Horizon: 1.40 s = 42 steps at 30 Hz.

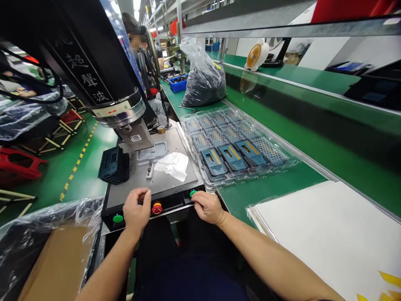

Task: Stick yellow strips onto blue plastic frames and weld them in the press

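My left hand [136, 211] hangs over the front panel of the welding press, between a green button [118, 218] and the red stop button [157, 208]. Its fingers are curled with the thumb arched; what they hold, if anything, is hidden. My right hand [208, 207] rests at the panel's right end, fingers curled, with fingertips on the second green button [192, 193]. A clear plastic piece [152, 151] lies in the fixture on the grey press plate [169, 184], under the raised horn [134, 136]. A crumpled white cloth [173, 165] lies beside it.
A clear blister tray [275, 165] holds three blue parts [232, 156], right of the press. White sheets [328, 234] lie at right. A black block [114, 165] sits at the plate's left, a bagged cardboard box [59, 263] below. A black bag [203, 81], blue bin [178, 82] and another person [138, 37] are beyond.
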### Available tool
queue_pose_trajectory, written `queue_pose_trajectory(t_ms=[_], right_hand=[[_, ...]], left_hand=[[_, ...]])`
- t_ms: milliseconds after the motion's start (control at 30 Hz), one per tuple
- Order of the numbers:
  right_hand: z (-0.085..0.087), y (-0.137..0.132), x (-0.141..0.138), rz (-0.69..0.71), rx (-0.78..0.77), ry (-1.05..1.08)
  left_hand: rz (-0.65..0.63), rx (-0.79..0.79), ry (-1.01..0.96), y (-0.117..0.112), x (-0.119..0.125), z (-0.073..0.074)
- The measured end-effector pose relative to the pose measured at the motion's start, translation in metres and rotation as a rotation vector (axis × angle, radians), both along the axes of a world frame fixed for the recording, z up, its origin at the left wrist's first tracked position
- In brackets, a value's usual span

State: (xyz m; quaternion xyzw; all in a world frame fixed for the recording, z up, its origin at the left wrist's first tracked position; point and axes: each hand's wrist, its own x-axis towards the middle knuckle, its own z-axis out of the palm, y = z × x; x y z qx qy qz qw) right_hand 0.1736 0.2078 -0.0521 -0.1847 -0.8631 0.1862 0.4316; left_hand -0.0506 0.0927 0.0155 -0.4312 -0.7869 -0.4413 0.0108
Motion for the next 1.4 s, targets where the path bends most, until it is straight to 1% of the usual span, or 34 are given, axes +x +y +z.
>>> queue_pose_trajectory(t_ms=[33, 67, 133, 200, 267, 367, 433, 667, 767, 833, 867, 933, 1000, 1033, 1067, 1167, 1233, 1267, 1300, 1333, 1400], right_hand=[[0.000, 0.000, 0.000, 0.000, -0.010, -0.009], [0.001, 0.000, 0.001, -0.002, -0.018, -0.014], [0.001, 0.000, 0.001, -0.007, -0.027, -0.020], [0.001, 0.001, 0.000, -0.008, -0.027, -0.020], [0.001, 0.001, 0.000, -0.006, -0.022, -0.021], [0.001, 0.002, 0.000, -0.013, -0.016, -0.022], [0.000, 0.003, 0.000, -0.021, -0.021, -0.021], [-0.001, 0.002, 0.000, -0.028, -0.034, -0.051], [-0.001, 0.002, -0.001, -0.027, -0.019, -0.061], [-0.001, 0.003, 0.000, -0.024, -0.004, -0.061], [0.000, 0.004, 0.000, -0.019, 0.003, -0.058], [0.002, 0.003, 0.002, 0.009, 0.000, -0.035], [0.008, -0.004, 0.003, 0.064, -0.063, -0.009], [0.012, -0.010, 0.002, 0.102, -0.136, -0.002], [0.016, -0.018, 0.000, 0.145, -0.242, 0.000], [0.026, -0.052, -0.013, 0.290, -0.678, -0.013], [0.028, -0.075, -0.025, 0.334, -0.921, -0.057], [0.029, -0.085, -0.030, 0.297, -1.007, -0.090], [0.029, -0.092, -0.033, 0.230, -1.079, -0.123], [0.030, -0.097, -0.035, 0.143, -1.120, -0.152], [0.037, -0.099, -0.029, 0.007, -1.077, -0.261]], left_hand=[[0.025, 0.048, 0.171, 0.006, -0.011, 0.010], [0.057, 0.083, 0.301, 0.011, -0.022, 0.020], [0.159, 0.083, 0.440, 0.021, -0.047, 0.037], [0.264, 0.000, 0.444, 0.029, -0.069, 0.050], [0.322, -0.130, 0.358, 0.035, -0.087, 0.057], [0.339, -0.282, 0.224, 0.039, -0.103, 0.060], [0.344, -0.302, 0.200, 0.040, -0.108, 0.060], [0.380, -0.233, 0.204, 0.035, -0.114, 0.060], [0.405, -0.083, 0.292, 0.028, -0.114, 0.061], [0.385, 0.050, 0.375, 0.020, -0.105, 0.060], [0.364, 0.104, 0.410, 0.014, -0.096, 0.059], [0.312, 0.176, 0.457, 0.000, -0.072, 0.053], [0.244, 0.183, 0.455, -0.018, -0.039, 0.042], [0.199, 0.173, 0.429, -0.027, -0.021, 0.034], [0.141, 0.166, 0.400, -0.036, -0.003, 0.025], [-0.019, 0.141, 0.297, -0.061, 0.047, -0.005], [-0.121, 0.124, 0.247, -0.075, 0.070, -0.024], [-0.156, 0.113, 0.217, -0.081, 0.077, -0.031], [-0.175, 0.089, 0.175, -0.086, 0.081, -0.038], [-0.185, 0.058, 0.111, -0.091, 0.082, -0.043], [-0.190, -0.040, -0.106, -0.097, 0.077, -0.050]])
